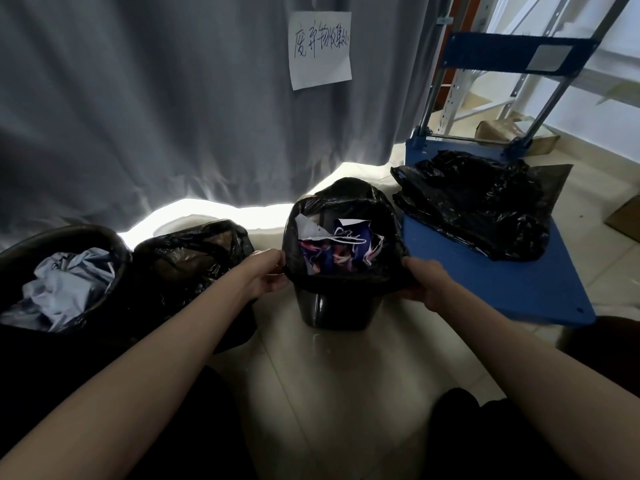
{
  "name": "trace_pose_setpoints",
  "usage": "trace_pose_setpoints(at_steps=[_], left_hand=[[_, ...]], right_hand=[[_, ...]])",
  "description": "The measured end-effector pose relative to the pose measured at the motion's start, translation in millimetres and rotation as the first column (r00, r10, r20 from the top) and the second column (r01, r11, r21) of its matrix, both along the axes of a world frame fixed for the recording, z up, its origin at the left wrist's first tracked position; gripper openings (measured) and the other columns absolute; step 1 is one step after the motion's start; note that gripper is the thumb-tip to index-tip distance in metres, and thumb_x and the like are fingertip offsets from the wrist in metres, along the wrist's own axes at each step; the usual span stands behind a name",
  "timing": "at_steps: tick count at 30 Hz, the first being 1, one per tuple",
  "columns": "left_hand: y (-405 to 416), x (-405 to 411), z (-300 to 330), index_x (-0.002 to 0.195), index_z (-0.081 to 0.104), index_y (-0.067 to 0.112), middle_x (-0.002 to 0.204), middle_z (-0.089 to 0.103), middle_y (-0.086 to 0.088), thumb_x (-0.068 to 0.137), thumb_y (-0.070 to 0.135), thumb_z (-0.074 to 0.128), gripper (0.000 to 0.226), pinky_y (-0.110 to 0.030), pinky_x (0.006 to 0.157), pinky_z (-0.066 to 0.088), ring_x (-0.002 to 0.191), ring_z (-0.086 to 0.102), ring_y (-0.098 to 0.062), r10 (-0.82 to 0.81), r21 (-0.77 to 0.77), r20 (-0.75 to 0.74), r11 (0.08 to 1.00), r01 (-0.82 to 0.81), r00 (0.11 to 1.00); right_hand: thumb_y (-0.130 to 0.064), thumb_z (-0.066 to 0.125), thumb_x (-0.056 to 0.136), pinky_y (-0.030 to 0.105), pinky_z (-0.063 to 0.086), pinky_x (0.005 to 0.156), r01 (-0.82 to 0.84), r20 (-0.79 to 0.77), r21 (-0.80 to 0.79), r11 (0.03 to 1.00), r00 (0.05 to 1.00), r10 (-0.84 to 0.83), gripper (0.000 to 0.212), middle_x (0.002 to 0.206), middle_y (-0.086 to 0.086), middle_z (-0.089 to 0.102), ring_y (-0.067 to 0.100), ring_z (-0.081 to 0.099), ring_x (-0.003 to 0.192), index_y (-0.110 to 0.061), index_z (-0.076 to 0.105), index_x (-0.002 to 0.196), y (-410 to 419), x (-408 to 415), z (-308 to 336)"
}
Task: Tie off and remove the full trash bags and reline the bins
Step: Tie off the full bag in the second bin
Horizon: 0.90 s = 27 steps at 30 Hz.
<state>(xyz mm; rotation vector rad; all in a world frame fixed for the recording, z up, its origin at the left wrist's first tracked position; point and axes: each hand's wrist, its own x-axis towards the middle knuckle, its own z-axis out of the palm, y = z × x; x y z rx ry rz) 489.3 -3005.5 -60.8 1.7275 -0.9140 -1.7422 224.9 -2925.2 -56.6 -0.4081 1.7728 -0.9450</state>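
Trash bag (341,271) lining the small black bin (332,311) is being pinched at its rim by both hands, the left hand (268,275) and the right hand (424,284) on opposite sides. Crumpled paper (337,245) is sitting inside. Beside the bin, a blue cart (502,278) is carrying loose black bags (474,202); on the other side, two more bagged bins (79,268) are standing. Behind it a grey curtain (156,98) is hanging over pale floor tiles (311,393).

storeroom waste corner | handwritten sign (320,50) on curtain (138,98) | platform trolley (502,271)
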Motion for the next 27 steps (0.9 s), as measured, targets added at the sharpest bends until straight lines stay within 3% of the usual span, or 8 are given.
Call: trace_pose_setpoints(at_steps=[3, 5, 9, 14, 17, 21, 24, 27], left_hand=[[3, -1, 0, 0.069, 0.057, 0.014, 0.067, 0.055, -0.003, 0.080, -0.003, 0.046, 0.023, -0.025, 0.057, 0.050, 0.062, 0.052, -0.014, -0.009, 0.007, -0.008, 1.000, 0.009, 1.000], [3, -1, 0, 0.068, 0.057, 0.015, 0.065, 0.055, -0.003, 0.079, -0.003, 0.046, 0.023, -0.024, 0.057, 0.049, 0.061, 0.052, -0.014, -0.008, 0.000, -0.011, 1.000, 0.008, 1.000], [2, 0, -3, 0.066, 0.050, 0.014, 0.067, 0.049, -0.004, 0.080, -0.008, 0.038, 0.029, -0.022, 0.052, 0.043, 0.059, 0.048, -0.014, 0.010, -0.022, 0.009, 1.000, -0.010, 1.000], [4, 2, -3, 0.070, 0.049, 0.011, 0.064, 0.044, -0.008, 0.081, -0.006, 0.037, 0.023, -0.014, 0.037, 0.037, 0.053, 0.040, -0.016, -0.044, 0.021, 0.039, 0.999, 0.043, 0.998], [3, 4, -4, 0.070, 0.049, 0.011, 0.066, 0.044, -0.008, 0.082, -0.006, 0.038, 0.023, -0.016, 0.039, 0.041, 0.055, 0.041, -0.016, -0.036, 0.040, 0.017, 0.999, 0.035, 0.999], [0, 6, -9, 0.072, 0.049, 0.008, 0.067, 0.046, -0.009, 0.084, -0.009, 0.043, 0.021, -0.018, 0.042, 0.048, 0.056, 0.048, -0.016, 0.003, 0.010, 0.007, 1.000, -0.003, 1.000], [-5, 6, -10, 0.075, 0.050, 0.006, 0.061, 0.048, -0.009, 0.080, -0.008, 0.051, 0.015, -0.019, 0.041, 0.045, 0.041, 0.050, -0.013, 0.028, -0.113, 0.123, 0.993, -0.014, 0.992], [-13, 5, -6, 0.065, 0.057, 0.005, 0.060, 0.055, -0.009, 0.076, -0.001, 0.061, 0.013, -0.024, 0.049, 0.045, 0.046, 0.048, -0.019, 0.048, -0.271, 0.251, 0.962, 0.022, 0.967]], right_hand=[[-0.011, 0.057, 0.089, 0.041, 0.060, 0.078, 0.014, 0.006, -0.011, 1.000, 1.000, -0.014, 0.034, 0.114, 0.019, 0.067, 0.029, 0.068, 0.095, -0.001, 0.056, 0.121, 2, 1, 2], [-0.009, 0.056, 0.087, 0.040, 0.060, 0.075, 0.015, 0.007, -0.025, 1.000, 1.000, -0.014, 0.035, 0.113, 0.020, 0.067, 0.028, 0.068, 0.089, 0.001, 0.056, 0.121, 3, 3, 4], [-0.007, 0.058, 0.088, 0.051, 0.057, 0.086, 0.025, -0.018, -0.044, 0.999, 1.000, -0.025, 0.033, 0.111, 0.023, 0.068, 0.033, 0.069, 0.092, 0.004, 0.058, 0.119, 4, 5, 6], [-0.008, 0.063, 0.090, 0.035, 0.061, 0.056, 0.059, -0.011, -0.070, 0.996, 0.998, -0.060, 0.027, 0.092, 0.019, 0.068, 0.027, 0.069, 0.069, 0.006, 0.061, 0.113, 2, 8, 8], [-0.010, 0.064, 0.091, 0.035, 0.060, 0.052, 0.090, -0.018, -0.073, 0.993, 0.996, -0.092, 0.025, 0.096, 0.022, 0.066, 0.029, 0.069, 0.069, 0.006, 0.059, 0.109, 1, 9, 9], [-0.006, 0.060, 0.093, 0.032, 0.056, 0.043, 0.144, 0.006, -0.082, 0.986, 0.990, -0.144, 0.011, 0.077, 0.019, 0.062, 0.026, 0.066, 0.058, -0.001, 0.054, 0.086, -2, 10, 10], [-0.004, 0.058, 0.093, 0.033, 0.057, 0.044, 0.186, 0.016, -0.097, 0.978, 0.983, -0.186, 0.016, 0.073, 0.018, 0.062, 0.025, 0.065, 0.052, -0.003, 0.050, 0.079, -5, 12, 10], [-0.004, 0.057, 0.094, 0.036, 0.060, 0.052, 0.224, 0.034, -0.113, 0.968, 0.974, -0.222, 0.015, 0.073, 0.017, 0.063, 0.026, 0.066, 0.054, -0.004, 0.052, 0.080, -7, 14, 10]])
